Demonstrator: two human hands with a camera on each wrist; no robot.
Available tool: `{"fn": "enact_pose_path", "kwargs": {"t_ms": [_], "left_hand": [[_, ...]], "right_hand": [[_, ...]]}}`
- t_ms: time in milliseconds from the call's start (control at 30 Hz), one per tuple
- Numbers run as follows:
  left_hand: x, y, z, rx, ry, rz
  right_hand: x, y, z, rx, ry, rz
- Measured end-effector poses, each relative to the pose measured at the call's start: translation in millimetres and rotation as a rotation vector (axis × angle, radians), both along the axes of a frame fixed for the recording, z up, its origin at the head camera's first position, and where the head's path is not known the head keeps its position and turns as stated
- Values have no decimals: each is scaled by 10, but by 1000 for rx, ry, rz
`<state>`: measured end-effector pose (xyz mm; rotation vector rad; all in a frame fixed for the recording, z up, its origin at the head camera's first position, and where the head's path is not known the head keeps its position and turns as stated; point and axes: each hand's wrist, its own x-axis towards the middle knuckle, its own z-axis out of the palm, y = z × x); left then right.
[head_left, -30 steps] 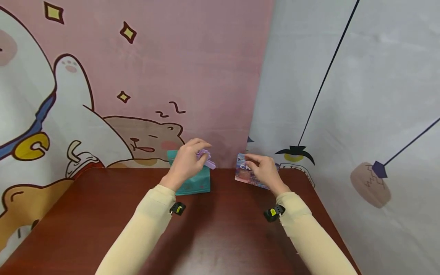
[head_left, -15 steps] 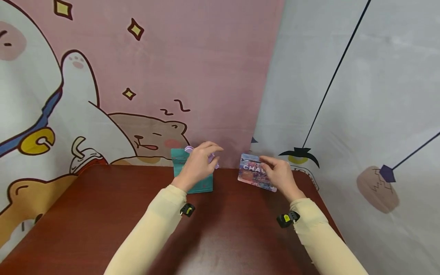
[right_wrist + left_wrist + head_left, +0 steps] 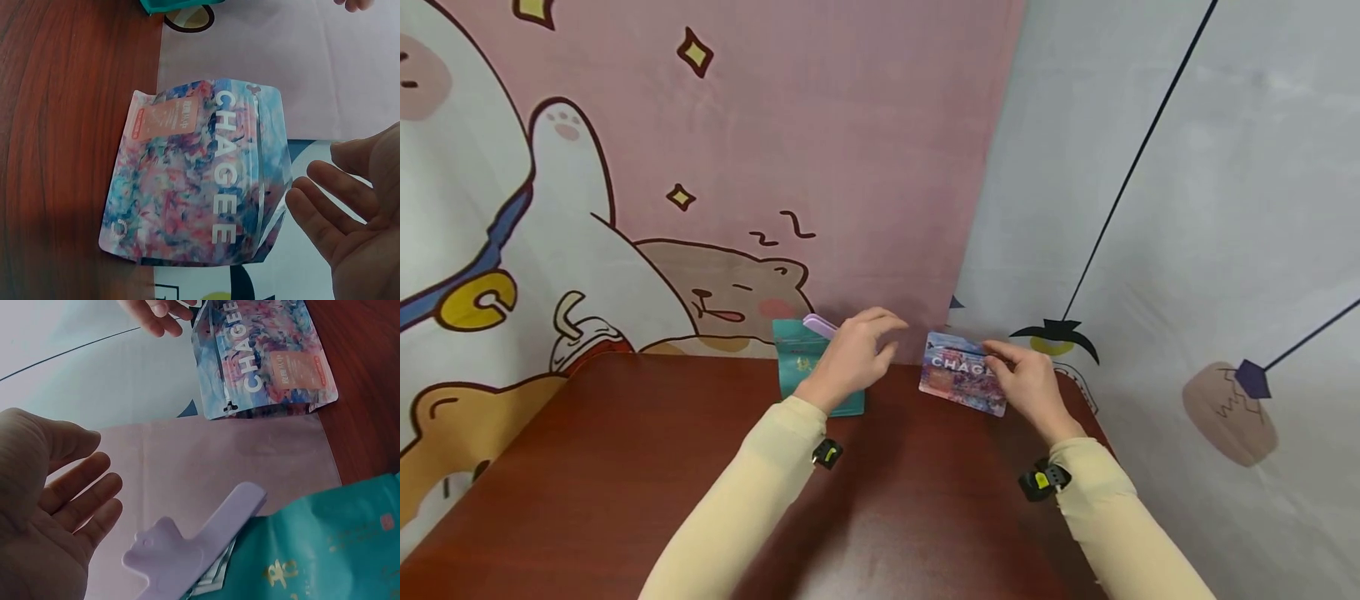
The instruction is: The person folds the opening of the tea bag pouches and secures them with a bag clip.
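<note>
Teal pouch [image 3: 797, 357], lilac clip [image 3: 187, 553] across its top, stands on the reddish-brown table [image 3: 662, 467]; before it the left hand [image 3: 853, 354] is loosely spread, holding nothing. Rightward stands the CHAGEE pouch [image 3: 961, 377], the right hand [image 3: 1032, 379], relaxed and gripping nothing, by its top.

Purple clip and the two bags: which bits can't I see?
Head view: the left hand hides most of the purple clip and part of the teal pouch.
Head view: the right hand hides the end of the word on the CHAGEE pouch.
Left wrist view: the bottom edge crops the purple clip, the top edge the CHAGEE pouch.
Right wrist view: the top edge crops most of the teal pouch.
</note>
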<state>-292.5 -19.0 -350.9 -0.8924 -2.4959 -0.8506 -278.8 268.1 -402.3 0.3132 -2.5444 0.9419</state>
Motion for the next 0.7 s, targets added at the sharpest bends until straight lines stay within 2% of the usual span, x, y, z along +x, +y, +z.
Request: {"fn": "enact_pose_path", "kwargs": {"t_ms": [433,700], "left_hand": [[-65,285,-38,-50,-86,-13],[-110,469,-81,-86,-97,-16]], "right_hand": [[11,119,-97,16,66,-64],[-20,219,-165,25,81,-94]]}}
